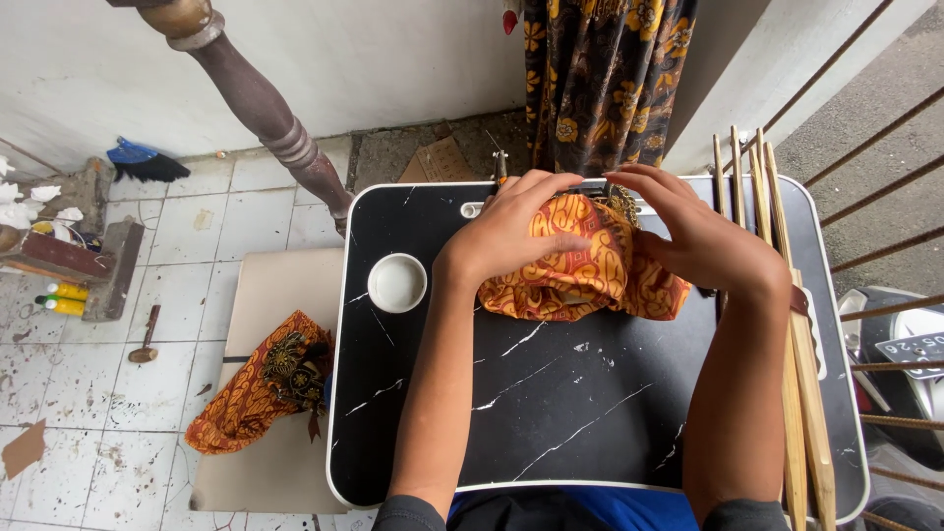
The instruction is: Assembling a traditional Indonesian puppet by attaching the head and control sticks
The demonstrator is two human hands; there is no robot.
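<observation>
Blue cloth at the bottom edge, the person's lap, sits closest to the lens; above it lies a black marble-patterned surface (551, 413) with a white rim and rounded corners.

Left to right:

- Tiled floor (147, 393), pale and stained, with a small hammer (146, 336) and yellow bottles (61, 299) by a wooden block.
- Second patterned cloth (258, 383), orange and dark, heaped on a beige board (275, 295) beside the surface.
- White round cup (397, 282), set in a recess at the surface's left side, just beside the left forearm.
- Left hand (506, 231), palm down on the cloth, fingers spread and pressing on its top — no pinch visible.
- Orange batik cloth (580, 280), bunched into a rounded bundle at the far middle of the surface; yellow swirling motifs on orange-red ground, with a darker patterned part showing at its upper edge.
- Right hand (703, 236), resting on the bundle's right side, fingers held loosely together and curved over the fabric.
- Bamboo slats (792, 374), several long pale strips lying along the right edge of the surface.
- Dark flowered curtain (600, 79) hanging beyond the far edge.
</observation>
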